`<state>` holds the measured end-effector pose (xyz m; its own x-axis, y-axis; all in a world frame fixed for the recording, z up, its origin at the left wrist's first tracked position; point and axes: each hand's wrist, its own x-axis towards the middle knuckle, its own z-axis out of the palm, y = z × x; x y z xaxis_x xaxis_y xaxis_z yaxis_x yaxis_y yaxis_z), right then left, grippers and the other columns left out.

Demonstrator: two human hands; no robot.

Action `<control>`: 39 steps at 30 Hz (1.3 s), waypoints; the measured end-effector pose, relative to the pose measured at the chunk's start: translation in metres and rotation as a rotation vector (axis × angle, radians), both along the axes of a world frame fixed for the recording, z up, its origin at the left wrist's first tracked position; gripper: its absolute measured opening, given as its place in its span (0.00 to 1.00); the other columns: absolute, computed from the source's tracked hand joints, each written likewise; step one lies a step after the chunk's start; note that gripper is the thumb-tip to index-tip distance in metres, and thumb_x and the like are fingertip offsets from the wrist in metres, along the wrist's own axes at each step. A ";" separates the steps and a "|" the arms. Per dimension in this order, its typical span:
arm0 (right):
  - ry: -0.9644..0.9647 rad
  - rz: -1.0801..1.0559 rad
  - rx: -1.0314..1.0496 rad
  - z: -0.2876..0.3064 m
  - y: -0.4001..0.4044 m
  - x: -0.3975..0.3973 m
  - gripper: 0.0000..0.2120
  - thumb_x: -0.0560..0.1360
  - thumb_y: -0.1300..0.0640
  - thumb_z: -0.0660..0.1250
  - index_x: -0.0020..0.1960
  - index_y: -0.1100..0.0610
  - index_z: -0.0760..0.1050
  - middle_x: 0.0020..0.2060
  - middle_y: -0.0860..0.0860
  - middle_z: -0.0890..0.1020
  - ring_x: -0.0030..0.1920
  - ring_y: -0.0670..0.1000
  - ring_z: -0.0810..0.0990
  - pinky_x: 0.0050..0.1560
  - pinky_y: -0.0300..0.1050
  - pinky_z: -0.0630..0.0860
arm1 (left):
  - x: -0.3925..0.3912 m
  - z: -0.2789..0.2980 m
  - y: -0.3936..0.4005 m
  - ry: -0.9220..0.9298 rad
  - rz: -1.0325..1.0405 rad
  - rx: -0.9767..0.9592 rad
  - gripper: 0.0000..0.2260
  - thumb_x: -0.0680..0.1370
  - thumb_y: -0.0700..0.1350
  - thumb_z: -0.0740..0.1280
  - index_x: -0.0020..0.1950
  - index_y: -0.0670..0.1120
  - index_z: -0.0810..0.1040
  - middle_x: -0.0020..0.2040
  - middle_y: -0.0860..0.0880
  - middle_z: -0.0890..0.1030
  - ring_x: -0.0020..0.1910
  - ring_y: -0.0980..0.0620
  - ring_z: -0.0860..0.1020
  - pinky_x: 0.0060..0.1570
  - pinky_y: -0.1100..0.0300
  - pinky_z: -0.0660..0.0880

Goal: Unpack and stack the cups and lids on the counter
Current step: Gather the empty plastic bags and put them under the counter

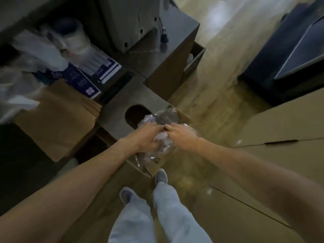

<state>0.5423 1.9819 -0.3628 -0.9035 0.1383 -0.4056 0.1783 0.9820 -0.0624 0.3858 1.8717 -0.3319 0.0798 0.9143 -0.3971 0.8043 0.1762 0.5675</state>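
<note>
The person stands over an open cardboard box (154,165) on the floor, both bare arms reaching down into it. The left hand (147,137) has its fingers curled into a crinkled clear plastic bag (159,120) that fills the top of the box, and the right hand (180,135) pinches the same plastic just beside it, so the two hands meet almost fingertip to fingertip over the bag. What lies inside the wrapping is too blurred to make out; no cups or lids can be told apart through it. A grey flap with an oval hand-hole (135,114) stands at the far left edge of the box. Near the box, the person's two grey shoes (161,176) and pale trouser legs (175,211) point toward it. To the left a flat stack of brown cardboard sheets (57,120) rests on a low shelf, with a dark blue and white printed carton (91,74) and loose whitish plastic (36,51) beyond it. Farther off stands a grey metal cabinet (168,50). On the right, large folded cardboard (284,130) lies on the floor, and a dark bin (289,55) sits far right
</note>
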 end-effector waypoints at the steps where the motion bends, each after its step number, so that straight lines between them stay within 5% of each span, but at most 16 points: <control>1: -0.046 -0.037 -0.033 -0.011 0.008 0.003 0.25 0.78 0.59 0.66 0.74 0.58 0.69 0.70 0.53 0.71 0.65 0.55 0.72 0.61 0.50 0.73 | 0.004 -0.012 0.008 -0.012 0.001 -0.036 0.23 0.77 0.46 0.70 0.71 0.46 0.73 0.64 0.47 0.77 0.62 0.48 0.76 0.61 0.53 0.75; 3: -0.100 -0.052 -0.038 -0.035 0.022 0.004 0.24 0.78 0.60 0.67 0.73 0.57 0.70 0.67 0.53 0.73 0.63 0.55 0.72 0.62 0.49 0.73 | 0.012 -0.041 0.019 0.024 0.013 -0.132 0.27 0.76 0.47 0.71 0.74 0.46 0.67 0.68 0.45 0.72 0.67 0.46 0.72 0.63 0.54 0.71; 6: -0.139 -0.028 -0.080 -0.072 0.027 -0.017 0.17 0.79 0.61 0.63 0.68 0.56 0.74 0.63 0.53 0.75 0.62 0.57 0.74 0.64 0.48 0.71 | 0.023 -0.073 0.024 0.444 -0.055 -0.276 0.32 0.79 0.51 0.68 0.76 0.40 0.60 0.73 0.40 0.67 0.74 0.40 0.65 0.69 0.47 0.66; 9: -0.120 -0.046 -0.078 -0.112 0.013 -0.057 0.17 0.82 0.60 0.59 0.71 0.57 0.72 0.68 0.55 0.73 0.66 0.58 0.73 0.64 0.48 0.71 | 0.035 -0.083 0.021 0.701 -0.090 -0.347 0.26 0.81 0.52 0.64 0.75 0.40 0.67 0.74 0.37 0.68 0.75 0.36 0.61 0.74 0.37 0.59; 14: -0.120 -0.038 0.024 -0.160 -0.007 -0.112 0.30 0.83 0.52 0.56 0.82 0.57 0.49 0.80 0.60 0.56 0.79 0.63 0.56 0.77 0.59 0.54 | 0.017 -0.092 0.003 0.782 -0.063 -0.260 0.24 0.84 0.48 0.57 0.78 0.40 0.63 0.80 0.37 0.59 0.80 0.36 0.50 0.78 0.40 0.39; 19: -0.157 -0.020 0.038 -0.167 -0.008 -0.120 0.48 0.75 0.43 0.69 0.83 0.51 0.42 0.82 0.57 0.45 0.81 0.64 0.44 0.75 0.70 0.53 | -0.005 -0.085 -0.016 0.719 0.016 -0.212 0.26 0.83 0.51 0.57 0.79 0.41 0.61 0.80 0.38 0.59 0.81 0.38 0.49 0.78 0.38 0.42; 22: -0.175 -0.004 -0.006 -0.145 -0.002 -0.108 0.47 0.77 0.42 0.68 0.82 0.50 0.39 0.82 0.54 0.43 0.81 0.62 0.41 0.75 0.72 0.53 | -0.013 -0.079 -0.019 0.712 0.052 -0.189 0.28 0.82 0.55 0.61 0.78 0.42 0.65 0.79 0.39 0.63 0.81 0.40 0.52 0.77 0.37 0.47; 25: -0.134 0.017 -0.013 -0.112 -0.003 -0.093 0.40 0.78 0.42 0.67 0.82 0.50 0.52 0.81 0.56 0.51 0.80 0.64 0.48 0.75 0.70 0.54 | -0.017 -0.063 -0.021 0.706 0.040 -0.171 0.28 0.82 0.55 0.60 0.78 0.41 0.62 0.79 0.39 0.62 0.81 0.40 0.53 0.78 0.37 0.49; 29: -0.072 0.081 -0.041 -0.050 -0.008 -0.083 0.22 0.79 0.49 0.68 0.70 0.53 0.73 0.68 0.55 0.76 0.68 0.58 0.74 0.69 0.58 0.68 | -0.024 -0.027 -0.031 0.684 0.092 -0.158 0.29 0.83 0.53 0.58 0.80 0.42 0.56 0.80 0.40 0.59 0.81 0.41 0.52 0.78 0.38 0.49; 39: 0.262 0.239 -0.067 0.087 -0.093 -0.148 0.13 0.80 0.52 0.63 0.63 0.54 0.76 0.58 0.53 0.80 0.58 0.55 0.79 0.58 0.52 0.75 | -0.067 0.068 -0.154 0.655 0.461 -0.070 0.25 0.81 0.55 0.62 0.77 0.48 0.66 0.77 0.44 0.66 0.78 0.43 0.60 0.78 0.41 0.52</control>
<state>0.3940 1.8893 -0.2763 -0.9815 -0.1087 -0.1574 -0.0867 0.9863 -0.1407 0.3188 1.7175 -0.2636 -0.5687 0.7696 -0.2902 0.8075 0.5895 -0.0190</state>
